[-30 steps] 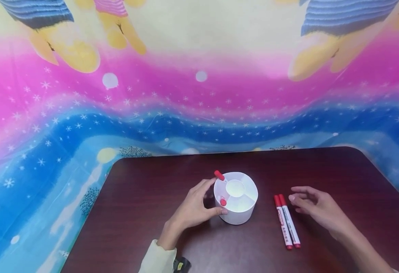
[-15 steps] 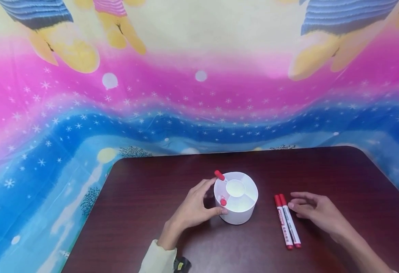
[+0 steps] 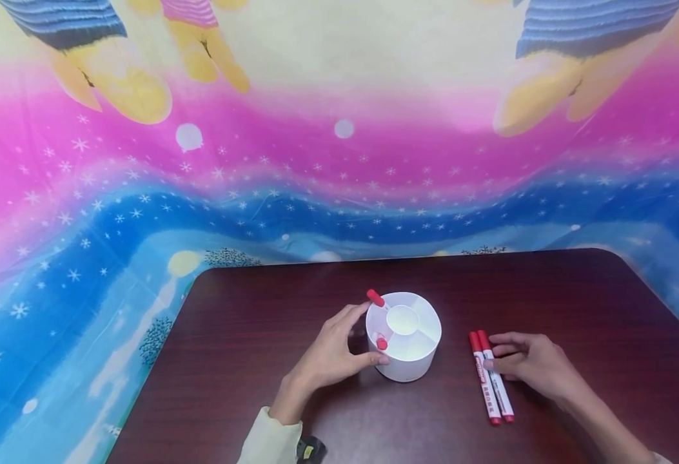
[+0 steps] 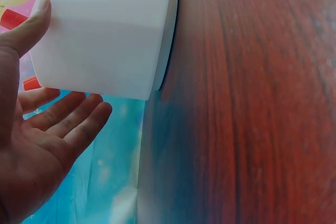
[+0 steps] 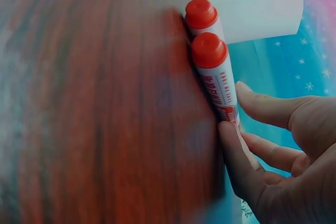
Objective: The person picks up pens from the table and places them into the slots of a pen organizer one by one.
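Observation:
A round white desk organizer (image 3: 407, 368) with divided compartments and a round middle cup stands upright on the table. Two red-capped markers (image 3: 376, 298) lean in its left side. My left hand (image 3: 330, 351) holds the organizer from the left, thumb at the front and fingers behind; the left wrist view shows the thumb on the white wall (image 4: 100, 40). To the right, two white whiteboard markers with red caps lie side by side. My right hand (image 3: 539, 364) has its thumb and fingers about the right-hand marker (image 3: 498, 386), pinching it. The left-hand marker (image 3: 486, 386) lies beside it, untouched.
The dark reddish-brown wooden table (image 3: 246, 322) has rounded far corners. A colourful printed cloth (image 3: 293, 161) hangs behind and beside it. A black strap (image 3: 311, 449) shows at my left wrist, beside a pale sleeve (image 3: 272, 438).
My right hand has moved left and slightly toward me, from beside the two markers onto the right-hand one. My left hand and the organizer stay in place.

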`<state>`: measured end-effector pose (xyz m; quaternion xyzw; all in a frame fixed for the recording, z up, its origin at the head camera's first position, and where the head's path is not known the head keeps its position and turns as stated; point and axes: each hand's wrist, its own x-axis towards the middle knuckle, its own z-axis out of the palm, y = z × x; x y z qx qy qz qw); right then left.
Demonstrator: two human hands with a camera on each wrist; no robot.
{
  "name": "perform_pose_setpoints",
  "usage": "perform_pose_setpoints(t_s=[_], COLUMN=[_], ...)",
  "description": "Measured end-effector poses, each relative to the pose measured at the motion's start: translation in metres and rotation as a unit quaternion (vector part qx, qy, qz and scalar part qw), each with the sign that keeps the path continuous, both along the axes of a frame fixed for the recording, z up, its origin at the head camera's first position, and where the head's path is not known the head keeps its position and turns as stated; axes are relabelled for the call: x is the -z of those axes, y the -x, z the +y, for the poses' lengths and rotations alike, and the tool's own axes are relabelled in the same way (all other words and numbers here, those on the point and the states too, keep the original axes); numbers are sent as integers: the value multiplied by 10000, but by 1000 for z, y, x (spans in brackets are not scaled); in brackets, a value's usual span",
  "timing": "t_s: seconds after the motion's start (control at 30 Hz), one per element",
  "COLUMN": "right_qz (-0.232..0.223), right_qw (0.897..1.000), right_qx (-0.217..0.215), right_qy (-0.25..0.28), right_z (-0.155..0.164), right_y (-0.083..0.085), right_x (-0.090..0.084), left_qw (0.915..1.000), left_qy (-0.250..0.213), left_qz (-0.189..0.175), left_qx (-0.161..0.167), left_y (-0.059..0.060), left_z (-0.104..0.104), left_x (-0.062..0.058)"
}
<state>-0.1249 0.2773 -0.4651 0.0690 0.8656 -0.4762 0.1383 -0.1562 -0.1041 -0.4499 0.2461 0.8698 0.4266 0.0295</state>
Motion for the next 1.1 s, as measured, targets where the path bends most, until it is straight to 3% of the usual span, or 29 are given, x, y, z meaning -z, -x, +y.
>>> perform_pose_setpoints(t_s=[0.4, 0.63, 1.1], right_qz=[-96, 497, 994], right_qw=[9997, 9985, 9909], right_qx=[-108, -222, -369], right_qy=[174, 55, 832], right_z=[4, 7, -18], right_y=[5, 6, 8], right_x=[-7, -24, -53], left_qw=[10000, 10000, 10000], left_qy=[-55, -58, -85], left_qz=[-37, -31, -36], left_qx=[3, 4, 11], left_y=[0, 0, 0], left_z=[0, 1, 1], left_x=[-1, 0, 0])
